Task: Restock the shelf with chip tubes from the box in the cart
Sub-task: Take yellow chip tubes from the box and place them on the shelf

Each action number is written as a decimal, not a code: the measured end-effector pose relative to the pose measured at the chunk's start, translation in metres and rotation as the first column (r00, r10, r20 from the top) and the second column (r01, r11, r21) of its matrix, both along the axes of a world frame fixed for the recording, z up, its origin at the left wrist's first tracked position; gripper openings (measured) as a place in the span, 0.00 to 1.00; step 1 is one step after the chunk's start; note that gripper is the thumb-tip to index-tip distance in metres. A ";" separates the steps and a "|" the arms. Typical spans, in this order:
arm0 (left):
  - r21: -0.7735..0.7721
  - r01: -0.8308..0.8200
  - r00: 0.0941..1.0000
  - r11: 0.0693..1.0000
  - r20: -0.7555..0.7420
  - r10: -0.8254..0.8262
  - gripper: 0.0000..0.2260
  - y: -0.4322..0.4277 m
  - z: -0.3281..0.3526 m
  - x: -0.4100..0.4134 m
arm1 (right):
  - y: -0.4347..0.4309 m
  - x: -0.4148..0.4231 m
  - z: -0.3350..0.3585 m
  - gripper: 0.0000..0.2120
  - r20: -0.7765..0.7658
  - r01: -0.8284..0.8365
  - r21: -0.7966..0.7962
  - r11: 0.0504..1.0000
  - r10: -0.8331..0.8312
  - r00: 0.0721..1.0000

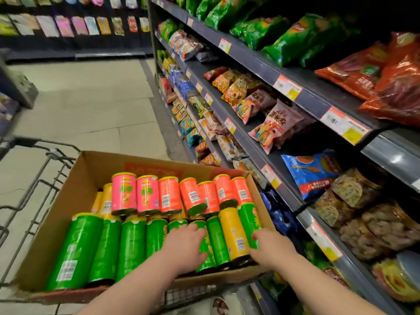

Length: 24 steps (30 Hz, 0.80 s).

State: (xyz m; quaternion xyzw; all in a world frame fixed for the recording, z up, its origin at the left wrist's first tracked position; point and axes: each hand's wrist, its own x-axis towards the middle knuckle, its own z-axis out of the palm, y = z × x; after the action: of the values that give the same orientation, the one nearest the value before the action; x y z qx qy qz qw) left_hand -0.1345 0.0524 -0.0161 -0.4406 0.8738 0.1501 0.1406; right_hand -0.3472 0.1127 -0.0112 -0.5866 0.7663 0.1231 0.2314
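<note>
You stand in a shop aisle on a pale tiled floor (91, 98). A dark shelf (250, 55) of snack bags with price tags (287, 87) runs along your right, and a wall of hanging packets (68, 26) closes the far end. The wire cart (45, 178) in front of you carries the open cardboard box (91, 176), and the chip tubes (127, 244) lie inside it: green ones nearest you, pink and orange behind.

Your left hand (186, 245) curls around a green tube (208, 248) in the near row, gripping it. Your right hand (271, 246) lies on the end tube (248, 217) beside the box's right wall, next to a yellow tube (234, 235). You cannot tell whether its fingers close around anything.

A lower layer of tubes is mostly covered. The shelf's recesses are too dark to read, the far packets are blurred, and the frame cuts off your arms.
</note>
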 end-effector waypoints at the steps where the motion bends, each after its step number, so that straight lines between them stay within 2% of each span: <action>1: 0.009 0.009 1.000 1.000 0.011 -0.009 0.24 -0.005 -0.003 -0.009 | -0.005 -0.007 -0.003 0.19 -0.001 0.000 0.015 1.000 0.000 1.000; 6: 0.069 0.020 0.998 0.997 0.065 -0.025 0.23 -0.026 -0.016 -0.044 | -0.028 -0.033 -0.027 0.20 0.031 -0.030 0.079 0.996 0.028 0.999; 10: 0.103 0.001 0.994 0.995 0.109 -0.012 0.23 -0.037 -0.025 -0.057 | -0.045 -0.033 -0.052 0.21 0.154 -0.021 0.118 0.993 0.003 0.988; 13: 0.129 -0.035 0.991 0.991 0.131 0.018 0.24 -0.042 -0.032 -0.059 | -0.057 -0.026 -0.068 0.27 0.232 0.004 0.137 0.991 -0.036 0.972; 18: 0.164 -0.097 0.982 0.982 0.176 0.068 0.26 -0.048 -0.044 -0.052 | -0.069 -0.014 -0.087 0.43 0.184 0.049 0.147 0.988 -0.076 0.980; 24: 0.270 -0.201 0.974 0.942 0.161 0.161 0.27 -0.050 -0.057 -0.055 | -0.076 -0.010 -0.093 0.45 0.172 0.075 0.139 0.987 -0.099 0.980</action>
State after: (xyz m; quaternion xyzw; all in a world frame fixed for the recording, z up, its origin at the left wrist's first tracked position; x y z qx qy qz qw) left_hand -0.1896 0.0023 -0.0736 -0.5037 0.7872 0.2558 0.2474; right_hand -0.3571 0.0363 -0.1039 -0.5444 0.7578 0.1103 0.3423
